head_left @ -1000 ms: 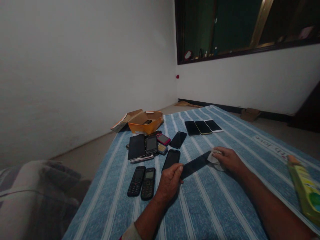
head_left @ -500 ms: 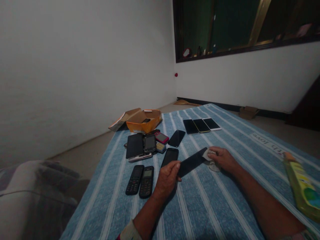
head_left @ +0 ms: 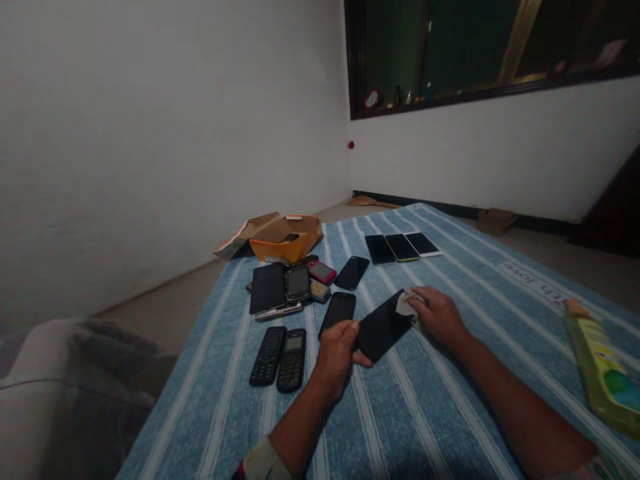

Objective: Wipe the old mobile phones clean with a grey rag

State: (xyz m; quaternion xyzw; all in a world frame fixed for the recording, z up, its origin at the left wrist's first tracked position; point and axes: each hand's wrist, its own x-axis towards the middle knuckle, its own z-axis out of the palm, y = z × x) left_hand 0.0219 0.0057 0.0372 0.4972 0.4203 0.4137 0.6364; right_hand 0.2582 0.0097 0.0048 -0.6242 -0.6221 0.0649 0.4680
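My left hand (head_left: 337, 357) grips one end of a black smartphone (head_left: 384, 327), thumb on top and fingers beneath. The phone is held above the cloth with its dark face turned towards me. My right hand (head_left: 440, 317) is closed on a crumpled white wipe (head_left: 407, 303), which touches the phone's far upper corner. Partly behind my left hand lies another black smartphone (head_left: 340, 310). Left of that hand, two black keypad phones, a plainer one (head_left: 269, 355) and one with a grey screen (head_left: 292, 360), lie side by side.
A striped blue cloth (head_left: 220, 413) covers the surface. Several phones (head_left: 267, 289) are piled near an open orange box (head_left: 285, 250). Three smartphones (head_left: 401, 247) lie in a row farther back, and a single phone (head_left: 353, 273) nearer. A yellow-green bottle (head_left: 603, 373) lies at right.
The smartphone has tilted so more of its dark face shows. My right hand and the wipe have shifted slightly left and up, still at the phone's far corner.
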